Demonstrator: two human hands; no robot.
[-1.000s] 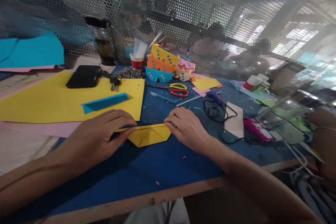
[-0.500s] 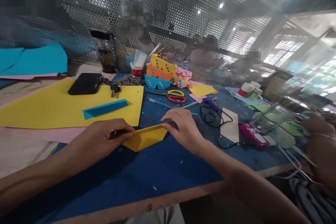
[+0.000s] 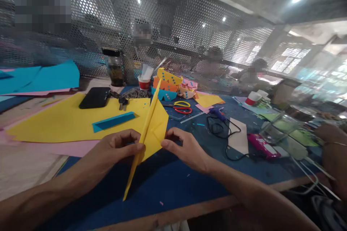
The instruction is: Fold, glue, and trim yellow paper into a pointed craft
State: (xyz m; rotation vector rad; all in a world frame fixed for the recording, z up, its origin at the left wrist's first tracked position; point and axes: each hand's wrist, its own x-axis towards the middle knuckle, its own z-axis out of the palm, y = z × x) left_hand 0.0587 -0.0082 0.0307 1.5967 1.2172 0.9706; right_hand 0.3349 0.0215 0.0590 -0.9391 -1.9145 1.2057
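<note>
A folded yellow paper piece point(image 3: 153, 126), long and pointed, stands on edge above the blue table top point(image 3: 173, 184), one tip low toward me and the other pointing away. My left hand point(image 3: 116, 149) pinches its left side with thumb and fingers closed. My right hand point(image 3: 184, 148) pinches its right side, fingers curled. Both hands hold it off the table.
A big yellow sheet point(image 3: 67, 122) with a blue folded strip point(image 3: 114, 121) lies at left, a black phone point(image 3: 94, 97) and keys beyond. Paper boats point(image 3: 169, 85), scissors point(image 3: 181, 107), a glue gun point(image 3: 218, 112) with cord and a pink tool point(image 3: 261, 142) lie right. Another person's arm point(image 3: 332, 151) at far right.
The yellow piece lay flat on the table under both hands; now both hands have lifted it and turned it on edge, pointing lengthwise away from me.
</note>
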